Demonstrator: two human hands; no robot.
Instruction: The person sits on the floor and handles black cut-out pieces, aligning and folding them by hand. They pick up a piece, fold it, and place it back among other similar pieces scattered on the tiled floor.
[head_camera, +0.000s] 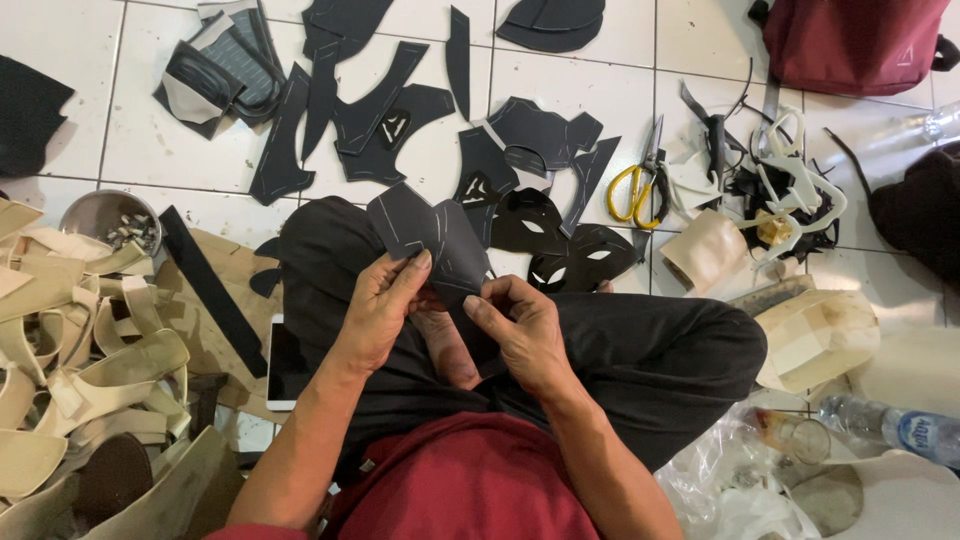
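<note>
**Head view: both hands on a dark cut piece, seated on tiled floor**

Far left: a heap of beige sandal uppers lies on the floor, straps overlapping. Just above the heap stands a small metal bowl with small bits inside; what they are cannot be told. A long black strip runs diagonally beside it over a brown sheet. A phone with a white edge lies screen-up against the person's left knee.

Centre: person sits cross-legged in black trousers and a red top. Left hand is raised above the lap, fingers closed on the lower edge of a dark grey cut piece, thumb on top. Right hand is just beside it, fingers pinched on the same piece at its lower right part. The piece is held between the two hands, above the knees, its wide upper end fanned away from the person. A bare foot shows beneath the hands.

Beyond the knees: many dark cut pieces are spread over the white floor tiles, some overlapping. Black mask-like cutouts lie near the right knee.

Right: yellow-handled scissors lie on the tiles, blades pointing away. Beside them, a tangle of white and black trimmings. A beige roll sits near it. A dark red backpack is at upper right. A plastic water bottle lies on its side at lower right.
</note>
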